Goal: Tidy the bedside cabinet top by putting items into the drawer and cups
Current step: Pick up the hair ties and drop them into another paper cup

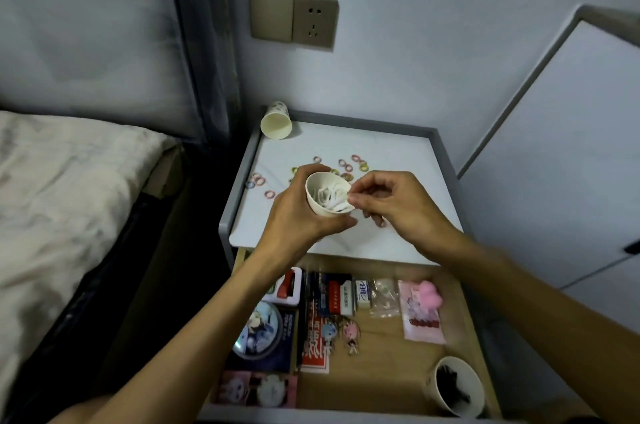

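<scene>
My left hand (pixel 298 212) grips a white paper cup (pixel 323 193) above the white cabinet top (pixel 398 164). The cup holds several white hair ties. At the cup's right rim my right hand (pixel 391 202) pinches something small and white with thumb and forefinger. Several coloured hair ties (pixel 349 165) lie scattered on the top behind the cup. A second paper cup (pixel 276 121) lies on its side at the back left corner. Below, the drawer (pixel 384 347) stands open, with a cup of dark items (pixel 455 385) at its front right.
The drawer holds a stapler (pixel 287 286), card boxes, an eraser (pixel 362 295), keychain figures (pixel 351 337), a round badge (pixel 258 328) and a pink packet (pixel 420 311). A bed (pixel 62 202) lies left; a white door (pixel 561 153) stands right. A wall socket (pixel 313 23) is above.
</scene>
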The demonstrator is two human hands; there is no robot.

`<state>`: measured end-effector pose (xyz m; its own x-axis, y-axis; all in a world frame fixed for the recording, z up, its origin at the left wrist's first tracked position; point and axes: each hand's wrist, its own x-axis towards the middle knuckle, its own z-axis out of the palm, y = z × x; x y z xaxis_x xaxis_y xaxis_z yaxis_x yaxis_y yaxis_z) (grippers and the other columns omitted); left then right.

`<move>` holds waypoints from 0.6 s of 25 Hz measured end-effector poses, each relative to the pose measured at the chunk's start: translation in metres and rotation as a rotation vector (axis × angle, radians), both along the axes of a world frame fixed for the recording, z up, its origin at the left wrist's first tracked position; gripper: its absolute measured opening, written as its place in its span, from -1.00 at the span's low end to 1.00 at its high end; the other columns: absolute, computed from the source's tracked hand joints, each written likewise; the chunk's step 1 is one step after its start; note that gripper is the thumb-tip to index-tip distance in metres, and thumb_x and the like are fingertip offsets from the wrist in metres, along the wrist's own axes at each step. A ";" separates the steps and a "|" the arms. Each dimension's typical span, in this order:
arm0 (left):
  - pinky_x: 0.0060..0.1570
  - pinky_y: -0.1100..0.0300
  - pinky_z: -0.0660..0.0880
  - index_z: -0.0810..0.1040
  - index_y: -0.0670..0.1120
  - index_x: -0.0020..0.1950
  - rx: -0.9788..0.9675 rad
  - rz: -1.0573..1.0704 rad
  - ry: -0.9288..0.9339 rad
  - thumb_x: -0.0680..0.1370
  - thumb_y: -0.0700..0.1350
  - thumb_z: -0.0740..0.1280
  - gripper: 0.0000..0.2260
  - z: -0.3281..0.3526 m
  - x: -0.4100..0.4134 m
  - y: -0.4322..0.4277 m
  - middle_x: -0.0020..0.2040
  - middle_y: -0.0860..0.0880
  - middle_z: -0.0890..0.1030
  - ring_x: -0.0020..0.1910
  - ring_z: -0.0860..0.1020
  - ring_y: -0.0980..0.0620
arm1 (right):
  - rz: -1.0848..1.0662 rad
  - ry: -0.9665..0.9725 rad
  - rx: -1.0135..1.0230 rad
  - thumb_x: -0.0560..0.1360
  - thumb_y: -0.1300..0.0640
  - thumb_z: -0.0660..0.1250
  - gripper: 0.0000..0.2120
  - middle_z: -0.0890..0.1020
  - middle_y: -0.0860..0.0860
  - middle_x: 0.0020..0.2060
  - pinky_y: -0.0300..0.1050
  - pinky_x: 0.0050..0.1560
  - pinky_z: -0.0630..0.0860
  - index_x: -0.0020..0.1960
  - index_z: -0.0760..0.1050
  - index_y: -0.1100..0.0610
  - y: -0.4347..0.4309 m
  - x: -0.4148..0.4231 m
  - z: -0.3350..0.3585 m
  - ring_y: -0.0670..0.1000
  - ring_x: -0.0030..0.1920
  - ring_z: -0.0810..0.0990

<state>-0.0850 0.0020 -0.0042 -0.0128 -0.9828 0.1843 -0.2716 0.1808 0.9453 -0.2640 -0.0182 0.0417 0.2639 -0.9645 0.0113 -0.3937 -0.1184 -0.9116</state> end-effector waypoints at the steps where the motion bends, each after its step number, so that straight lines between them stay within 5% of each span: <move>1: -0.17 0.03 0.61 0.41 0.12 0.26 -0.006 -0.019 -0.026 0.21 0.02 0.64 -0.31 -0.002 -0.001 0.002 0.02 0.12 0.62 -0.04 0.61 0.09 | 0.005 0.001 0.007 0.42 0.24 0.49 -0.92 0.66 0.04 -0.30 -0.20 -0.34 0.45 -0.10 0.65 0.21 0.003 -0.003 -0.004 -0.08 -0.35 0.55; 8: -0.09 0.18 0.58 0.43 0.06 0.25 -0.013 -0.108 -0.026 0.25 -0.07 0.66 -0.34 -0.004 -0.036 0.051 0.02 0.11 0.62 -0.03 0.60 0.16 | 0.041 0.082 -0.027 0.39 0.14 0.51 -0.95 0.71 -0.04 -0.20 -0.15 -0.01 0.58 -0.15 0.69 0.03 0.050 -0.033 -0.007 -0.10 -0.13 0.67; 15: -0.04 0.21 0.58 0.44 0.05 0.25 0.119 -0.192 0.106 0.24 -0.17 0.66 -0.34 -0.035 -0.055 0.086 0.05 0.14 0.60 0.05 0.58 0.17 | -0.095 0.009 0.163 0.56 0.05 0.34 -0.85 0.63 -0.07 -0.31 -0.22 -0.37 0.43 0.09 0.59 0.08 0.087 -0.061 -0.039 -0.07 -0.36 0.52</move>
